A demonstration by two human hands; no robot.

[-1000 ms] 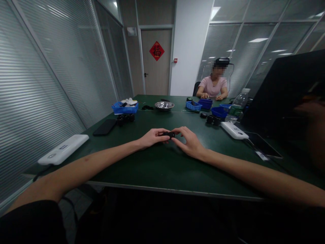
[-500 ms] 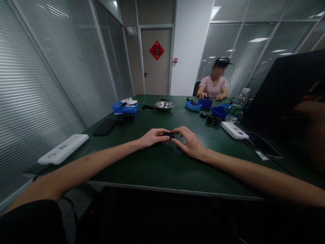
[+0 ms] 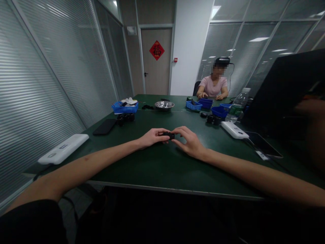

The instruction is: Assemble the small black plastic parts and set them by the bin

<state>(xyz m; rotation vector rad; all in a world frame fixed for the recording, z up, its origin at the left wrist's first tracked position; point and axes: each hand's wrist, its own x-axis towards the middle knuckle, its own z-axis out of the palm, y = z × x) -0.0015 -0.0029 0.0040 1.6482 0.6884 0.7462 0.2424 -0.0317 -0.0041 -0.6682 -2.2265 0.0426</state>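
Just above the green table (image 3: 157, 166), a small black cylindrical part (image 3: 168, 135) is held between my two hands. My left hand (image 3: 153, 137) is closed round its left portion, thumb in front and fingers behind. The thumb and index fingertip of my right hand (image 3: 188, 142) pinch its right end, with the palm facing inward. Most of the part is covered by fingers, so its exact kind cannot be made out.
Farther back stand a metal bowl (image 3: 164, 106), a blue basket (image 3: 125, 107) and other blue bins. Power banks (image 3: 63, 149), phones, black binocular-like items (image 3: 213, 119) and a water bottle (image 3: 238, 105) lie around. A person (image 3: 213, 86) sits across; a dark screen-like panel (image 3: 284, 91) is at right.
The black part has turned slightly between my fingers. Both hands stay in nearly the same place.
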